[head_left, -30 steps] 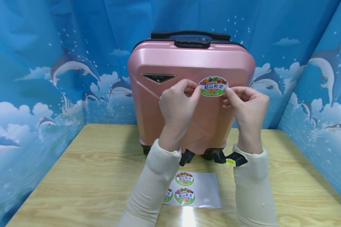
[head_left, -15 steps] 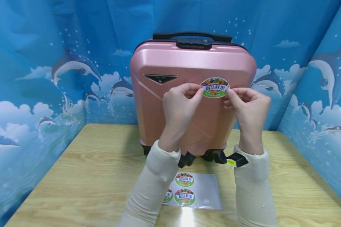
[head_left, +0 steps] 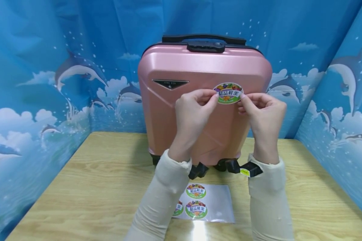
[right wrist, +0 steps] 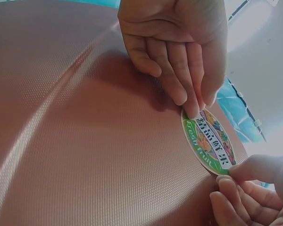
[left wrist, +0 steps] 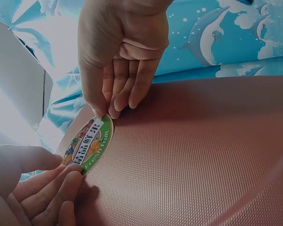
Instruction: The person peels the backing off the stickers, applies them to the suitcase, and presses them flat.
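An oval fruit sticker (head_left: 228, 93), with a colourful top and a green lower band, lies close against the front of a pink suitcase (head_left: 169, 124). My left hand (head_left: 193, 113) pinches its left end between thumb and forefinger. At the other end, my right hand (head_left: 263, 117) pinches the edge in the same way, its other fingers curled behind. The left wrist view has the sticker (left wrist: 89, 145) tilted between both hands, its lower end between the left thumb and fingers (left wrist: 68, 174). In the right wrist view the sticker (right wrist: 208, 141) shows face-on near the suitcase's textured shell.
The suitcase stands upright on the wooden table (head_left: 93, 187), with a black top handle (head_left: 203, 37) and a triangular black badge (head_left: 170, 83). A sheet (head_left: 220, 204) bearing several similar stickers lies in front, partly behind the left sleeve (head_left: 160, 197). Blue dolphin cloth (head_left: 114, 60) hangs behind.
The left hand has shifted slightly right and now covers a little more of the sticker's left end. The right hand keeps its pinch with barely any movement. The whole view shifted slightly at first.
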